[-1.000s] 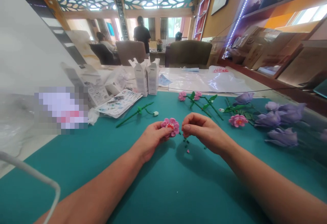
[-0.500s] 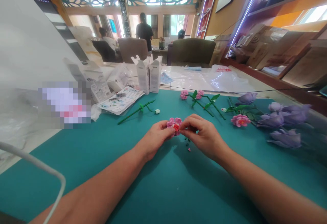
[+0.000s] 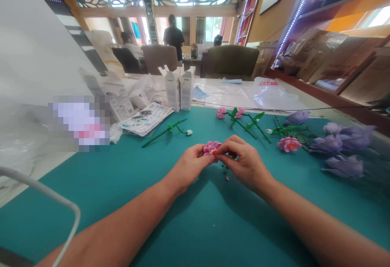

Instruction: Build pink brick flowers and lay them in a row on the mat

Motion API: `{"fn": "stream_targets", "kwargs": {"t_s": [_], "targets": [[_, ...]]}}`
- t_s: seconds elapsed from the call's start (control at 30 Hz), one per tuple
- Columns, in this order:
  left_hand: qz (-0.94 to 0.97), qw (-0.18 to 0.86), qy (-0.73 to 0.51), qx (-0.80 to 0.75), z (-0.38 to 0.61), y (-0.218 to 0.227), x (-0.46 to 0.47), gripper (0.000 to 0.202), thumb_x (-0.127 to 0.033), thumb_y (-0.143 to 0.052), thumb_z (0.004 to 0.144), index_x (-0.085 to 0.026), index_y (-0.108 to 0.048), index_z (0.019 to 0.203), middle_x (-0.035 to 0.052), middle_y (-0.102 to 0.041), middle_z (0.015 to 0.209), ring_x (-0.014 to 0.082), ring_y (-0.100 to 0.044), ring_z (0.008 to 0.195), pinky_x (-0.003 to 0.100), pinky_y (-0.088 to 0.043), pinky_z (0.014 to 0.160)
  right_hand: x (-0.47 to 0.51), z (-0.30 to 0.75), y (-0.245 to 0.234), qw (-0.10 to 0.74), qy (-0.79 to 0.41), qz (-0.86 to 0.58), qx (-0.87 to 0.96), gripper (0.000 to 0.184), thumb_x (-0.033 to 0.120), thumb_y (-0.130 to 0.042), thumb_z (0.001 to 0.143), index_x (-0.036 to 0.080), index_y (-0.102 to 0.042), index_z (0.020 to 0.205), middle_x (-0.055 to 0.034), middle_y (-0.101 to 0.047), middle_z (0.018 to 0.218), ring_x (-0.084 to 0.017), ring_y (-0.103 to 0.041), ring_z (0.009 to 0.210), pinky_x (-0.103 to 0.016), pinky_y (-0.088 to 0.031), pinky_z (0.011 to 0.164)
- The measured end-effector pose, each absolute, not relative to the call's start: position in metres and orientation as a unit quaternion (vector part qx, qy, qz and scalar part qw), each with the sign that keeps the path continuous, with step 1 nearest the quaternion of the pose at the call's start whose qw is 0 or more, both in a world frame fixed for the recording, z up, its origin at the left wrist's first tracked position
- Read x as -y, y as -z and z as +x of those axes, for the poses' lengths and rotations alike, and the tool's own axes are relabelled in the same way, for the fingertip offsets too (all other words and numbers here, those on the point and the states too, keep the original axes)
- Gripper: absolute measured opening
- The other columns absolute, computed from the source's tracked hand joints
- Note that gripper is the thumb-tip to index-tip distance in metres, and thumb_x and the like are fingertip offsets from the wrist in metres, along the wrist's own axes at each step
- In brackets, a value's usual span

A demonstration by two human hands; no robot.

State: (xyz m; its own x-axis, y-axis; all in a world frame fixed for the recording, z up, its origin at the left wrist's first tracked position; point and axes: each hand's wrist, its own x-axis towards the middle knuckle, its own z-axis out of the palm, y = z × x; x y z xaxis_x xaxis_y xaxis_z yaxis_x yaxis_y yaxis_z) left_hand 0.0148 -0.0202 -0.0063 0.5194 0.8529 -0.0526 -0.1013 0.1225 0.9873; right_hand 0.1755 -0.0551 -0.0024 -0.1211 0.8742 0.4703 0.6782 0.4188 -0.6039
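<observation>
Gap closed since a second ago! Right hand (image 3: pixel 246 159) has fingertips at the pink flower (image 3: pixel 211 148), just leftward, grip hard to tell; left hand (image 3: pixel 189 166) holds the bloom.

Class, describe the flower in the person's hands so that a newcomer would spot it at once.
Find the big green mat, then the left hand and right hand close together above it. The left one holds a small pink flower. Unlike the open pink bloom lying beside the purple flowers at right, this one is held.
</observation>
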Motion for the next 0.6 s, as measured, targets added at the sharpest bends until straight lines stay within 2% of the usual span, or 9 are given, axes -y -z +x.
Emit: {"fn": "stream_targets", "kwargs": {"t_s": [0.23, 0.6], "targets": [[0.595, 0.637, -0.358, -0.335, 0.0145, 0.0108, 0.0191, 0.032, -0.035, -0.067, 0.073, -0.014, -0.063, 0.097, 0.0069, -0.065, 0.097, 0.0202, -0.057, 0.093, 0.031, -0.042, 0.084, 0.0547, 0.1747, 0.0019, 0.407, -0.124, -0.533, 0.732, 0.007, 0.018, -0.058, 0.079, 0.02, -0.062, 0.073, -0.0005, -0.053, 0.075, -0.012, -0.05, 0.066, -0.024, -0.04, 0.06], [0.704, 0.511, -0.345, -0.353, 0.0114, 0.0061, 0.0204, 0.032, -0.034, -0.057, 0.08, -0.014, -0.06, 0.104, 0.0063, -0.066, 0.098, 0.021, -0.058, 0.092, 0.031, -0.045, 0.08, 0.0539, 0.173, 0.0019, 0.455, -0.145, -0.544, 0.689, 0.01, 0.02, -0.064, 0.074, 0.019, -0.057, 0.067, 0.0012, -0.051, 0.07, -0.011, -0.046, 0.061, -0.024, -0.037, 0.055]]}}
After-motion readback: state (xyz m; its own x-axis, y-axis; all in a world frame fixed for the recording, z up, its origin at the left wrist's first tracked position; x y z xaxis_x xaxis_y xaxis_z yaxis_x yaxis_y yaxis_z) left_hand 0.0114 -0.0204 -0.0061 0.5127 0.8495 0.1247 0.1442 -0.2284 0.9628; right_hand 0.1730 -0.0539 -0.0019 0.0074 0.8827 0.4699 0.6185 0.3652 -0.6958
